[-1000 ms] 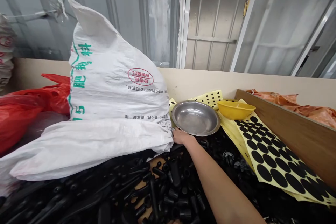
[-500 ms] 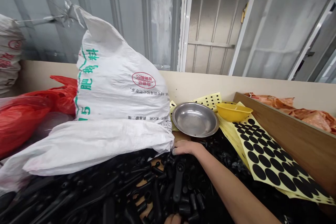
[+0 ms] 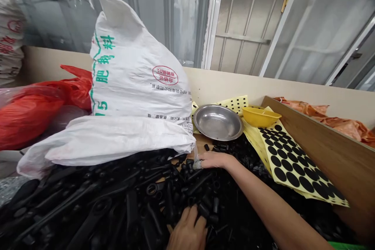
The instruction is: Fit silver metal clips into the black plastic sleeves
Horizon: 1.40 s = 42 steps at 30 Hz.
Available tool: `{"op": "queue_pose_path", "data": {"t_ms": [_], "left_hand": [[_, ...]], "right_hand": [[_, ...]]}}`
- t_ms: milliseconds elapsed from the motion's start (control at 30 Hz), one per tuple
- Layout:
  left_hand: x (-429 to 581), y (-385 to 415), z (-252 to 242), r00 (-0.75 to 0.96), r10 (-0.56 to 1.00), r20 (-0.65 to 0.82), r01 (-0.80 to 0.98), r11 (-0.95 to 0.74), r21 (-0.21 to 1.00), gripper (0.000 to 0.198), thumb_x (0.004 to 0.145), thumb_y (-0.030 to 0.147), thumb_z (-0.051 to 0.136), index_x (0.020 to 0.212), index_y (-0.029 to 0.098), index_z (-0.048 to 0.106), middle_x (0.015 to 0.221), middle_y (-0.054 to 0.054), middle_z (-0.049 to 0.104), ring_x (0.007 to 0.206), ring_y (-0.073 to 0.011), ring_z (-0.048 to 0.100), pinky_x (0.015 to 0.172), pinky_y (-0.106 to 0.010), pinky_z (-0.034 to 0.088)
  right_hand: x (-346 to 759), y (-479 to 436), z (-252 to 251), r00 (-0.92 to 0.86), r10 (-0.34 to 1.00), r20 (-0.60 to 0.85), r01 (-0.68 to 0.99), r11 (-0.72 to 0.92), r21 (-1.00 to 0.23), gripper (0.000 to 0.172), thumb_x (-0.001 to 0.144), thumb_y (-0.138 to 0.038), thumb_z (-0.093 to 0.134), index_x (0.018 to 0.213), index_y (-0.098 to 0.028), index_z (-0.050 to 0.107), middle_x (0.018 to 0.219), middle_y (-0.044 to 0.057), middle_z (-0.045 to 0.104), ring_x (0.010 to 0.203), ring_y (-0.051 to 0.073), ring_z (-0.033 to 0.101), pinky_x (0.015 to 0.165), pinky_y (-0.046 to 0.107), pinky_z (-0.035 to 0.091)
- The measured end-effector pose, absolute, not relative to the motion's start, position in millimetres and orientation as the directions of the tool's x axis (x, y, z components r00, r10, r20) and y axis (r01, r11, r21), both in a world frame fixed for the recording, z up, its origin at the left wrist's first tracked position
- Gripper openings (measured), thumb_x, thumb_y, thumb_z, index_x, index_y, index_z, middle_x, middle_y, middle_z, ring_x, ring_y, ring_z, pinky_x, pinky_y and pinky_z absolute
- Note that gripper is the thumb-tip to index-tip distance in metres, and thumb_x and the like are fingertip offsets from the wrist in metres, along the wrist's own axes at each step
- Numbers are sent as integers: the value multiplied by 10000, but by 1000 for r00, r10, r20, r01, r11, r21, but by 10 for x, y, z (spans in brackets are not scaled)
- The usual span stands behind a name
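Observation:
My right hand (image 3: 213, 160) reaches in from the right. It lies over small black parts (image 3: 187, 168), just below the corner of the white woven sack (image 3: 140, 82). One of its fingers has a pale wrapping, and its fingers look stretched out to the left, with no held part visible. At the bottom centre, my left hand (image 3: 189, 230) rests on the pile of black plastic parts (image 3: 131, 211), fingers spread and pointing away from me, touching the short tube-like pieces. Long handle-like pieces with ring ends lie to its left.
A steel bowl (image 3: 218, 123) stands behind my right hand, with a yellow bowl (image 3: 260, 117) beside it. Sheets of round black stickers (image 3: 293, 164) lie along a wooden board (image 3: 316, 140). Red plastic bags (image 3: 32, 113) sit at the left.
The view has tilted down and shifted. My left hand has come further into view over the pile. My right hand has drawn slightly away from the sack's corner.

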<state>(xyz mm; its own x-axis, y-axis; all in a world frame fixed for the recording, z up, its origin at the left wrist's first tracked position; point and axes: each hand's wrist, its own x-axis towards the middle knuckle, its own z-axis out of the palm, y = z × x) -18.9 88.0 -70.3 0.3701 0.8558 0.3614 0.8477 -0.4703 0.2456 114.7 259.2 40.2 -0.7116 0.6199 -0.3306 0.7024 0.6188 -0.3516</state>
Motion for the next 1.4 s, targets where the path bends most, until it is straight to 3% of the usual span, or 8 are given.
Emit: {"op": "queue_pose_path", "data": {"t_ms": [333, 500, 667, 933, 1100, 1267, 1400], "left_hand": [[-252, 849, -428, 399, 857, 327, 759, -509, 406, 269, 873, 125, 410, 1027, 209, 614, 1103, -91, 622, 986, -232, 605, 810, -339, 531], [-233, 830, -387, 359, 864, 354, 753, -492, 438, 275, 900, 139, 362, 814, 213, 612, 871, -58, 644, 827, -203, 635, 684, -290, 532], [-215, 798, -390, 267, 853, 448, 772, -468, 430, 289, 900, 171, 361, 661, 208, 520, 688, -27, 587, 651, -186, 610, 560, -274, 475], [-248, 776, -250, 181, 843, 507, 689, -477, 546, 218, 893, 185, 381, 686, 225, 436, 676, 5, 523, 599, -154, 563, 554, -252, 447], [-332, 822, -114, 191, 874, 447, 733, -430, 527, 139, 842, 143, 394, 880, 223, 502, 907, -56, 579, 838, -216, 583, 707, -332, 503], [-416, 994, 87, 294, 902, 315, 839, -401, 367, 473, 710, 33, 422, 1152, 181, 498, 1333, -115, 434, 1207, -278, 406, 936, -402, 430], [-398, 1217, 246, 428, 891, 152, 858, -453, 243, 631, 601, 29, 481, 1216, 172, 494, 1442, -117, 311, 1312, -324, 246, 1010, -456, 325]], "right_hand": [[1144, 2132, 562, -631, 727, -270, 775, 577, -259, 261, 897, -303, 518, 1113, -161, 545, 1122, 70, 566, 937, 202, 583, 792, 400, 492], [1142, 1953, 647, -581, 773, -254, 813, 545, -204, 222, 888, -316, 521, 1031, -160, 586, 1023, 64, 607, 873, 195, 593, 768, 382, 485], [1277, 1862, 741, -628, 763, -156, 769, 577, -276, 147, 849, -251, 494, 864, -203, 632, 865, 32, 635, 819, 193, 569, 740, 291, 416], [1550, 1885, 745, -610, 792, -9, 727, 555, -403, 167, 814, -156, 439, 702, -172, 562, 744, 1, 570, 716, 146, 509, 645, 222, 376], [1626, 1881, 673, -611, 792, -17, 699, 529, -481, 161, 807, -141, 445, 704, -175, 564, 709, -28, 587, 682, 126, 530, 599, 200, 385], [1720, 1988, 536, -554, 832, -37, 744, 475, -470, 202, 878, -128, 410, 769, -150, 579, 699, -16, 589, 584, 102, 548, 545, 211, 431], [1668, 2103, 491, -551, 833, -58, 773, 482, -412, 184, 904, -282, 504, 986, -136, 580, 918, 33, 614, 736, 139, 603, 650, 303, 512]]}}
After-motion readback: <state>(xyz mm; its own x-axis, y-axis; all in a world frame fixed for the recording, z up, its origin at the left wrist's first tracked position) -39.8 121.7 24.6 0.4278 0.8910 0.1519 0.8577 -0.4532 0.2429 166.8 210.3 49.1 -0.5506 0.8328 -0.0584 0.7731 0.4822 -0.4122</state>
